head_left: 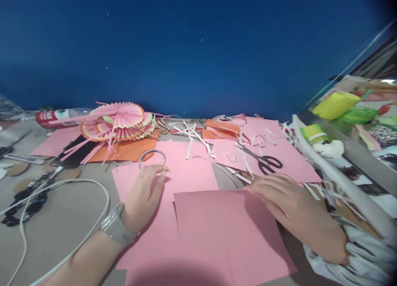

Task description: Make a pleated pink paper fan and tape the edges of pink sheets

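My left hand, a grey watch on its wrist, hovers over or rests on pink paper with fingers curled and thumb and forefinger tips close together. A thin clear-grey ring, like a tape roll, shows just beyond the fingers. Its near side is hidden, so whether they grip it is unclear. At the far right corner of a pink paper sheet, my right hand has its fingers closed on the edge. That sheet's left edge is slightly lifted above another pink sheet. Black-handled scissors lie beyond the right hand.
Folded pink paper fans lie at back left by a plastic bottle and black phone. White strips and orange paper lie against the blue wall. A white cable loops at left; a pale tube runs along the right.
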Tool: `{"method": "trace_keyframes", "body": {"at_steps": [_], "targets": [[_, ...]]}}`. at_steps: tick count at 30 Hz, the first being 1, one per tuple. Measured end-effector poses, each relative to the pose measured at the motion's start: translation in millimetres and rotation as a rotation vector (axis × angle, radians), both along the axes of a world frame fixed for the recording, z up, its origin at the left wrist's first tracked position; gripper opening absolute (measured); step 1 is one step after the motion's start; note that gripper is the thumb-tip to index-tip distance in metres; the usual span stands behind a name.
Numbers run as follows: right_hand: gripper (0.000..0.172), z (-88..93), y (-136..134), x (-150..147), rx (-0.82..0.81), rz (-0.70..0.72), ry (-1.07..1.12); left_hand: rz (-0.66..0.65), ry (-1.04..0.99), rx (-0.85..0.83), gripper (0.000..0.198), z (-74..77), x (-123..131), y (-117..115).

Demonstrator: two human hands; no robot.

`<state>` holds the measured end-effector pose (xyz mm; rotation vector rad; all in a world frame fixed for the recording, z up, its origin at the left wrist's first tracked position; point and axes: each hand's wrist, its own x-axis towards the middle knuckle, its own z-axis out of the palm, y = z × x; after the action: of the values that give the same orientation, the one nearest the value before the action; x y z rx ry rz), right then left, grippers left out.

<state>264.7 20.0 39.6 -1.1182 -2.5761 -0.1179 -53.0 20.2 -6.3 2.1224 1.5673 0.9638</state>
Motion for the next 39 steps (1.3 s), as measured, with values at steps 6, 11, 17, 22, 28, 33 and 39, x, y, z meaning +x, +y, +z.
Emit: {"method": "trace_keyframes", "body": {"at_steps": [6, 11, 17, 22, 28, 33, 39], "targets": [[0.019, -3.0, 15.0, -34.6, -0.112, -0.058, 0.023, -0.245, 0.024, -0.234, 0.017, 6.7, 15.0, -11.7], [0.025, -6.5, 19.9, -91.5, -0.189, 0.077, -0.046, -0.200, 0.047, -0.233, 0.021, 7.2, 17.6, -11.8], [0.019, -1.9, 28.5, -105.6, -0.259, 0.122, -0.052, -0.155, 0.053, -0.250, 0.024, 8.0, 17.1, -9.9], [0.019, -2.7, 35.5, -69.8, -0.294, 0.063, -0.006, -0.175, 0.069, -0.279, 0.024, 8.8, 17.3, -8.0], [0.019, -3.9, 37.2, -30.8, -0.306, -0.036, 0.056, -0.189, 0.080, -0.286, 0.025, 8.4, 17.7, -6.9], [0.021, -3.7, 37.0, -13.2, -0.374, -0.134, 0.129, -0.205, 0.079, -0.287, 0.024, 8.5, 18.5, -6.5], [0.024, -10.8, 32.5, -7.8, -0.458, -0.235, 0.242, -0.211, 0.072, -0.295, 0.024, 8.2, 17.4, -8.4]]}}
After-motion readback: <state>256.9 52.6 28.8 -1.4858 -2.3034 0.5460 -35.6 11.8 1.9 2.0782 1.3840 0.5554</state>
